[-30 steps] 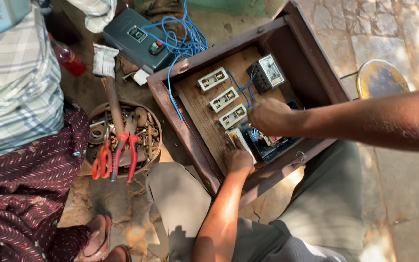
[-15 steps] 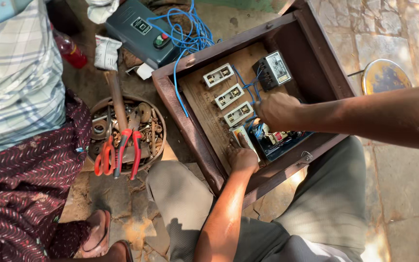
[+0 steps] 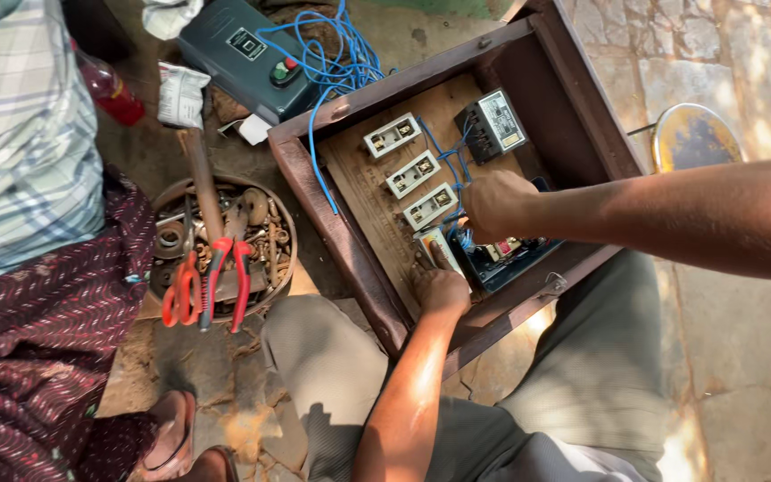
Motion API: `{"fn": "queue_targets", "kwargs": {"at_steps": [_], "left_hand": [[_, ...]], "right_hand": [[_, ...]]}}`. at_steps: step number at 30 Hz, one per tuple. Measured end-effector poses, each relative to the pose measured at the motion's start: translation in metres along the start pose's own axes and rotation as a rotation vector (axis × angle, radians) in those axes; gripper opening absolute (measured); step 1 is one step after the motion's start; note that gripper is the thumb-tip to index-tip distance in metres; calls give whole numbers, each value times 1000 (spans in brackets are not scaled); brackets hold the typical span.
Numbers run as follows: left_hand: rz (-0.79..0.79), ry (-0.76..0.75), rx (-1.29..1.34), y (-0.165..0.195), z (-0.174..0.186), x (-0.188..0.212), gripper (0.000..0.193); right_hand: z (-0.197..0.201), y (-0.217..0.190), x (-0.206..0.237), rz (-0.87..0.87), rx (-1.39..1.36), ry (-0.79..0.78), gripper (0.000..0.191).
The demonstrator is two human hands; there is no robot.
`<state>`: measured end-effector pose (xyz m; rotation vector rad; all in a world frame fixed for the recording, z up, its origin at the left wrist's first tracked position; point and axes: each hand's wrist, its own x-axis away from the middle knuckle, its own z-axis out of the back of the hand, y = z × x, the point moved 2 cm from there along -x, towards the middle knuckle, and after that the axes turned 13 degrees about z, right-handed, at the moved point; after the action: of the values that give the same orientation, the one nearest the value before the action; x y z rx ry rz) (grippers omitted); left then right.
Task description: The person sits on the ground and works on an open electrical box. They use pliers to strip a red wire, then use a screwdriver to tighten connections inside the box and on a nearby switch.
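Right grip: our right hand [image 3: 493, 205] is closed into a fist over the blue wires [image 3: 443, 161] just above the dark switch unit [image 3: 506, 259]; what the fingertips pinch is hidden, so we cannot tell whether they hold a wire or a small tool.
Left grip: our left hand [image 3: 439, 286] is curled, fingers pressed down at the white socket [image 3: 435, 245] nearest us; whether it clamps the socket or only steadies it we cannot tell.
Thing in hand: the dark switch unit sits at the near right corner of the wooden box [image 3: 332, 223], between our two hands.
Board: three more white sockets [image 3: 412, 174] run in a slanted row on the box's plywood back, with a small black meter [image 3: 491, 125] at the far end.
Wiring: blue wire loops from the sockets to the meter, and a loose bundle spills over the far rim toward a grey starter box [image 3: 247, 54] with red and green buttons.
Handling note: in our judgement the left hand should keep the part steady while the right works, with the wire kept from kinking.
Tools: a round pan [image 3: 220, 250] of bolts and scrap lies on the ground left of the box; red pliers [image 3: 225, 281] and a wooden-handled hammer [image 3: 196, 156] rest across it.
Nearby: a seated person in a checked shirt [image 3: 20, 152] at far left; a tin plate [image 3: 698, 134] on the paving at right.
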<state>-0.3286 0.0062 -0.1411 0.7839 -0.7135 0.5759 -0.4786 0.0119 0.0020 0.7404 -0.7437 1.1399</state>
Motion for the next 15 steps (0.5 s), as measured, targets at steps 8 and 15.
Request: {"fn": "queue_targets", "kwargs": {"at_steps": [8,15], "left_hand": [[-13,-16,-15,-3,-24,-21,121],[-47,179,92,-5,-27,-22,119]], "right_hand": [[5,-16,-1,312,663,-108,34],[1,-11,-14,138,210,-39,32]]}}
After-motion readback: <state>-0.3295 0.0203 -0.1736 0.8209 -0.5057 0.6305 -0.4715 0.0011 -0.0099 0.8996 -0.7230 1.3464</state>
